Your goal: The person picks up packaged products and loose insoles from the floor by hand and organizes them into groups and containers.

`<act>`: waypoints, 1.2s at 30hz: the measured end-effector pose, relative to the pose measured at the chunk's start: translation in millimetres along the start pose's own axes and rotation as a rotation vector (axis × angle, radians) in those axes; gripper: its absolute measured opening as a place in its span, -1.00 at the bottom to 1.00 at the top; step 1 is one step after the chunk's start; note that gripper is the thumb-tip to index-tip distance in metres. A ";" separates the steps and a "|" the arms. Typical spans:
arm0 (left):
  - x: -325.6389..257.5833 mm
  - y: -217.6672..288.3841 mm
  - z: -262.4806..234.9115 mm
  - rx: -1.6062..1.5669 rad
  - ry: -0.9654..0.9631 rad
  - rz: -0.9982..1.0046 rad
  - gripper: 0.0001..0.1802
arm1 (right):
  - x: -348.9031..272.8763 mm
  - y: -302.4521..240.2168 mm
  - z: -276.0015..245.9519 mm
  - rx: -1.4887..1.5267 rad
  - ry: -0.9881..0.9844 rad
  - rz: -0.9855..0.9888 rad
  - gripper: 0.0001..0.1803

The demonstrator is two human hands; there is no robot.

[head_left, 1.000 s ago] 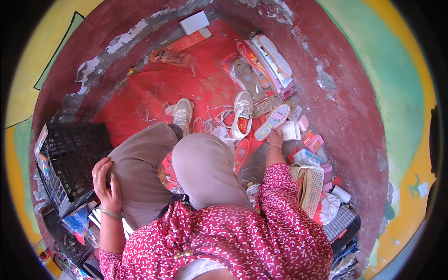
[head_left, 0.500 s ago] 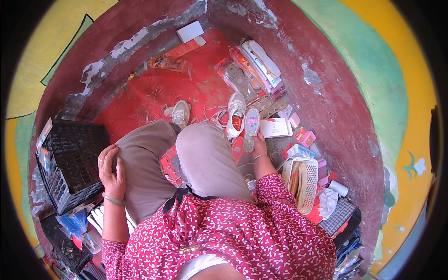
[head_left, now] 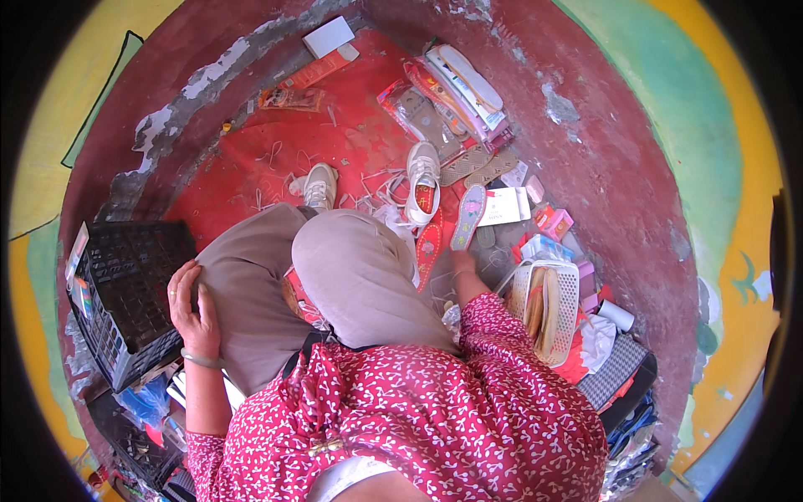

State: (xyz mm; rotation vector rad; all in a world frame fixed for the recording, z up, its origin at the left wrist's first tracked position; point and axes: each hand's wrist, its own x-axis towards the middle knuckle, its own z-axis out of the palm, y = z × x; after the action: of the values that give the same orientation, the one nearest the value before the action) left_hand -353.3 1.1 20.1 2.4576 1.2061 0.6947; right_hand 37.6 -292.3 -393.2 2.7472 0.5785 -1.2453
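My left hand (head_left: 196, 314) rests on my left thigh with its fingers stretched out, a ring and a bangle on it. My right hand (head_left: 462, 261) is low at the right, closed at the lower end of a grey insole (head_left: 470, 216) with a pink flower; its fingertips are hidden. Just left of that insole lies a red flowered insole (head_left: 429, 249). Beyond it stands a pale sneaker (head_left: 423, 180) with a red lining showing in its opening. A matching sneaker (head_left: 320, 186) is at the end of my left leg.
At the left stands a black plastic crate (head_left: 134, 289). A white perforated basket (head_left: 568, 314) with flat tan pieces is at my right. Near the right wall are a white box (head_left: 503, 207), packaged insoles (head_left: 431, 125) and a pink box (head_left: 556, 223). Another white box (head_left: 328, 37) lies at the back.
My right hand has moved slightly toward me and lower, and the grey insole now leans further right, beside the white box. More of the red insole shows. My left hand stays on the thigh.
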 end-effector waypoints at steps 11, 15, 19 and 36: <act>2.7 -3.2 -0.5 0.036 -0.033 -0.027 -0.72 | 46.1 -39.7 113.1 0.115 -0.158 0.090 -0.54; 7.5 -9.6 12.8 -0.056 -0.033 -0.015 -0.71 | 79.3 11.2 113.9 0.101 0.045 0.082 -0.54; 0.4 -2.9 0.1 0.045 -0.042 -0.047 -0.71 | 16.8 -48.7 79.3 0.977 -0.317 0.272 -0.67; 6.4 1.1 2.4 0.038 -0.025 -0.029 -0.72 | 65.6 -39.5 44.1 0.227 -0.177 0.049 -0.73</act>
State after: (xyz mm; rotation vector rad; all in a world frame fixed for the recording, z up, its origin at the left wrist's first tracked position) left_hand -347.9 5.4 20.5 2.4664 1.2546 0.6372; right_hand 31.3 -244.9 -467.5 2.7632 0.3729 -1.6124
